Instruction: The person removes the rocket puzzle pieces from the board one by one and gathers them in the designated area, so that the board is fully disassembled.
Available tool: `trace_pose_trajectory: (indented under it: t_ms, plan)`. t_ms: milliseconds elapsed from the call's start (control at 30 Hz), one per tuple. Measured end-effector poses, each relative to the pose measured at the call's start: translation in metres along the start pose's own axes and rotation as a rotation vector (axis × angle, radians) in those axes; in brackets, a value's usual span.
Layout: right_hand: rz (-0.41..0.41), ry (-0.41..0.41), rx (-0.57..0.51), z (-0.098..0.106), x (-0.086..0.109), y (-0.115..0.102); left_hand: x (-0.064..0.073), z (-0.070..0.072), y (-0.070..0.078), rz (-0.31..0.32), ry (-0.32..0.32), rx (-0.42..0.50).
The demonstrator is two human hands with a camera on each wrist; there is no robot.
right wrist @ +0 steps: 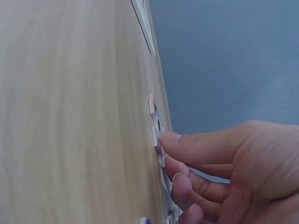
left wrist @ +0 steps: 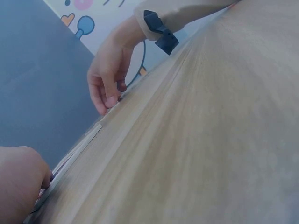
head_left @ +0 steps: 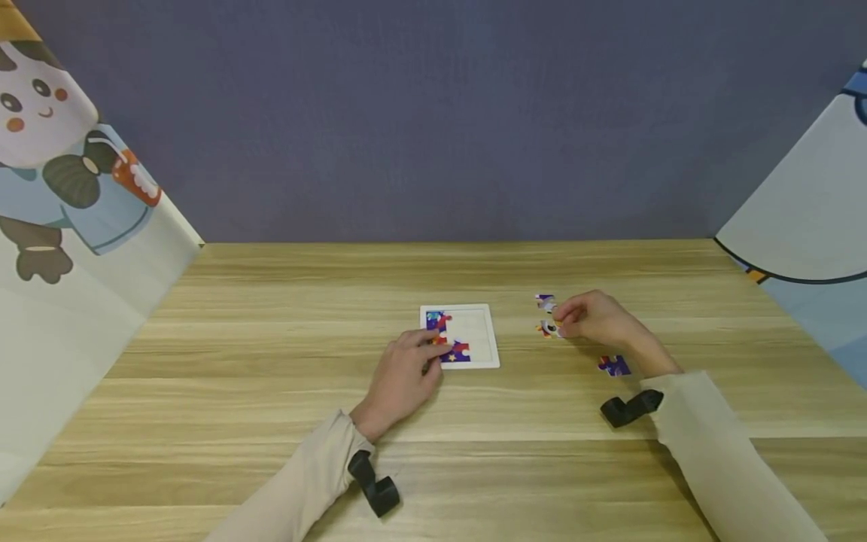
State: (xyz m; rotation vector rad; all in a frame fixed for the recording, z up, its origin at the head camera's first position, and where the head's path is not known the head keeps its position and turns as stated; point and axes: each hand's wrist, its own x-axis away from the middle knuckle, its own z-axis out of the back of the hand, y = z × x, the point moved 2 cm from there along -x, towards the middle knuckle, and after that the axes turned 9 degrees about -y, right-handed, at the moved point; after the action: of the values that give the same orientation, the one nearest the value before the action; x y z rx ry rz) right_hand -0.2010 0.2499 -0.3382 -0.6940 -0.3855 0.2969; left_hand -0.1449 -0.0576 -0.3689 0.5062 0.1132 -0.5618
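Observation:
A white square puzzle frame point(head_left: 493, 346) lies on the table, with several purple and red pieces along its left and lower edges. My left hand point(head_left: 406, 376) rests on it, extended fingers touching the pieces at the lower left and partly covering them. To the right, my right hand point(head_left: 599, 324) pinches a puzzle piece point(head_left: 547, 329) with a white, black and orange print between thumb and fingers. The right wrist view has the thumb on the near edge of that piece point(right wrist: 155, 136), close over the table. Just behind it lies another puzzle piece point(head_left: 545, 302).
A purple puzzle piece point(head_left: 615, 366) lies on the wooden table point(head_left: 271, 316) below the right hand. A dark blue panel point(head_left: 447, 120) rises behind the table, and printed cartoon panels stand at both sides. Each sleeve carries a black wrist strap.

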Motion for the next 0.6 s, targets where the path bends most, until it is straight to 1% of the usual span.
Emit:
trace_pose_trajectory:
  t_ms: [167,400,600]
  plan:
    - [-0.009,0.002,0.005,0.0001,0.0002,-0.0016,0.0000,-0.0001,-0.0003,0.003,0.003,0.008]
    - [-0.009,-0.002,0.002,0.0004,-0.0003,-0.0016,0.0000,-0.0009,-0.0013,-0.001,0.007,-0.010]
    - [-0.027,0.000,0.030,0.0016,0.0002,-0.0017,-0.0001,-0.0002,-0.0008,-0.010,0.013,-0.012]
